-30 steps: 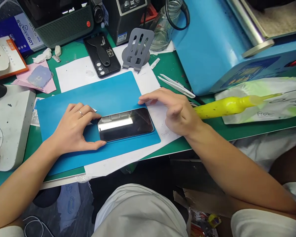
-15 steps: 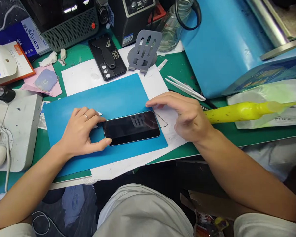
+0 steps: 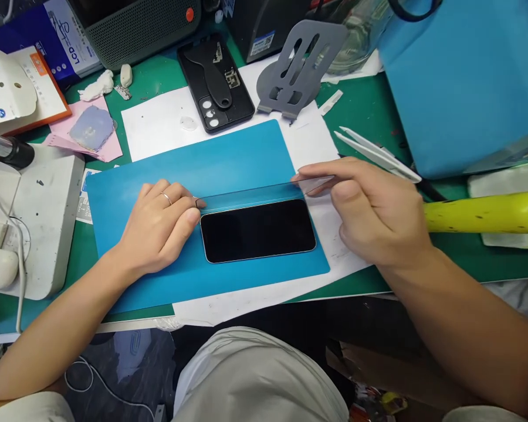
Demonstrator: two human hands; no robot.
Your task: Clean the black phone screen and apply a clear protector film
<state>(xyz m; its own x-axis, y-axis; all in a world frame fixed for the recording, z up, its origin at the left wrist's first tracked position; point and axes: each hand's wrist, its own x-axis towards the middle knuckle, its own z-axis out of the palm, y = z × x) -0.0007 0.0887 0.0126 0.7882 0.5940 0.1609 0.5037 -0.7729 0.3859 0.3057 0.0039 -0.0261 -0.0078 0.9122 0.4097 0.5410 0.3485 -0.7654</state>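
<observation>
A smartphone [image 3: 259, 232] lies face up on a blue mat [image 3: 246, 284], its black screen dark. Just behind its far long edge, a clear screen protector [image 3: 250, 196] is tilted steeply, seen almost edge-on. My left hand [image 3: 161, 227] has its fingers closed at the protector's left end; a ring is on one finger. At the other end, the fingers of my right hand [image 3: 374, 211] pinch the clear sheet, with the fingertips showing through it. Whether the protector's lower edge touches the phone or mat, I cannot tell.
Behind the mat are a black phone case [image 3: 215, 82] with a dark tool on it and a grey stand [image 3: 299, 67]. White tweezers [image 3: 378, 153] and a yellow handle [image 3: 488, 214] lie on the right. A white device [image 3: 48, 223] stands at left.
The protector, lying over the phone before, now stands tilted behind its far edge. My left fingers have left the phone's end and closed on the sheet. The view has shifted.
</observation>
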